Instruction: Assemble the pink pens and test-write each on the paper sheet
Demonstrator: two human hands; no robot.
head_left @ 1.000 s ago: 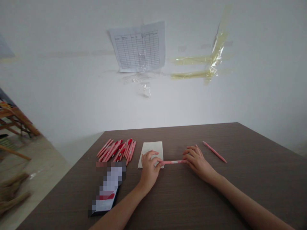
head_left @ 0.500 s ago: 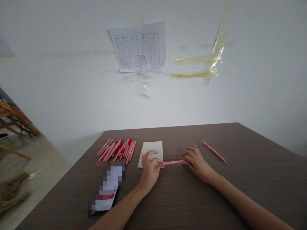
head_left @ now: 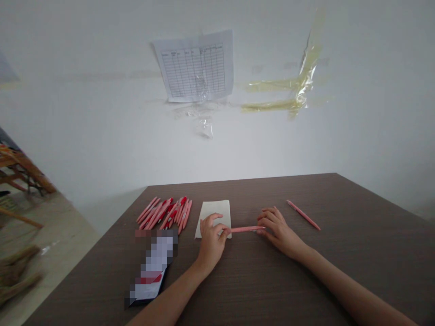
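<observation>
A pink pen (head_left: 245, 229) lies level between my two hands, just right of a small pale paper pad (head_left: 217, 209). My left hand (head_left: 212, 240) pinches the pen's left end between thumb and fingers, and its fingers partly cover the pad. At the other end, my right hand (head_left: 274, 228) has its thumb and fingertips around the pen's tip, with the remaining fingers loosely bent. Another pink pen (head_left: 303, 214) rests slantwise on the table to the right of my right hand. Several pink and red pens (head_left: 165, 213) lie in a pile on the left.
The dark wood-grain table (head_left: 251, 280) stands against a white wall. Near its left front lies a pixelated flat object (head_left: 152, 267) with a dark edge. A printed sheet (head_left: 197, 68) and yellowish tape (head_left: 272, 85) are stuck on the wall. Wooden furniture (head_left: 23, 172) stands at far left.
The pen between my hands has turned so its pale clip shows less, and its right end sits slightly higher. Both hands stay in nearly the same place.
</observation>
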